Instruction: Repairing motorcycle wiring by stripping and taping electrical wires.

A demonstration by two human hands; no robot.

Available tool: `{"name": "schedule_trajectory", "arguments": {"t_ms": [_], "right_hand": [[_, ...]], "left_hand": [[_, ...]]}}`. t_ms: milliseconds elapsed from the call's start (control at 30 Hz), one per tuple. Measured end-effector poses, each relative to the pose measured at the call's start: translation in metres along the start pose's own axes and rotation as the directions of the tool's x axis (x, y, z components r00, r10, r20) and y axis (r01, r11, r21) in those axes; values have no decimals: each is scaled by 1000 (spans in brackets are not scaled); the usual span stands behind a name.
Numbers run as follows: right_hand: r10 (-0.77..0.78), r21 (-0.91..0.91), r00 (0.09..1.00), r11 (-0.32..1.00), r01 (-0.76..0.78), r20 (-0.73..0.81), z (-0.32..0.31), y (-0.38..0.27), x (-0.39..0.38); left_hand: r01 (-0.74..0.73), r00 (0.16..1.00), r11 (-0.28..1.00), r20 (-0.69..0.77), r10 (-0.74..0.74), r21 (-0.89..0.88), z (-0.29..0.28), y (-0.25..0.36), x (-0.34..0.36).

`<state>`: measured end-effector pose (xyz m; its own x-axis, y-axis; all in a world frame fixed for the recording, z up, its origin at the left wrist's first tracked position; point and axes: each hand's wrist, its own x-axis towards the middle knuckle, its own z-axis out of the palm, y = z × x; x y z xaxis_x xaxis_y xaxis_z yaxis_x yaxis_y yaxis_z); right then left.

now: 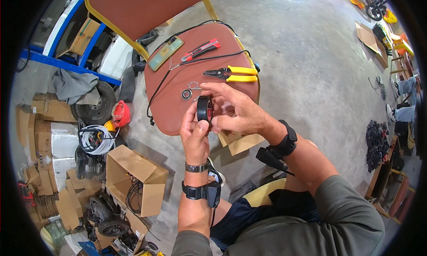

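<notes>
A roll of black electrical tape point(204, 108) with a red inner core stands on edge between my hands, above the front part of a brown padded chair seat point(171, 122). My left hand point(195, 136) grips it between thumb and fingers. My right hand point(238, 109) closes on its right side, thumb against the roll and a finger reaching over its top. The tape's free end cannot be made out. Beyond my hands on the seat lie a small dark ring point(186, 94), yellow-handled wire strippers point(231, 74), a red and black utility knife point(201, 50) and a phone point(165, 54).
A black cable point(153, 95) runs along the seat with bare wire strands near the phone. Left of the chair are an open cardboard box point(155, 184), a red helmet point(121, 113), coiled white cable point(95, 140) and a tyre point(95, 109). Another person's legs point(405, 100) show at far right.
</notes>
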<state>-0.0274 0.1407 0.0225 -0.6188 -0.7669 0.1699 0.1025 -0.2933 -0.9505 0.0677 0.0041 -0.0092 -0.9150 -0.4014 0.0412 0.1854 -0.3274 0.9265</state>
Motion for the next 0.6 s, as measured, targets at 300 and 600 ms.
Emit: {"name": "schedule_trajectory", "arguments": {"t_ms": [300, 600], "right_hand": [[-114, -300, 993, 949, 99, -32, -7, 16, 17], [-71, -4, 993, 998, 70, -100, -8, 8, 22]], "left_hand": [[138, 985, 945, 142, -100, -296, -5, 7, -1], [-71, 984, 996, -158, 80, 60, -2, 2, 5]]}}
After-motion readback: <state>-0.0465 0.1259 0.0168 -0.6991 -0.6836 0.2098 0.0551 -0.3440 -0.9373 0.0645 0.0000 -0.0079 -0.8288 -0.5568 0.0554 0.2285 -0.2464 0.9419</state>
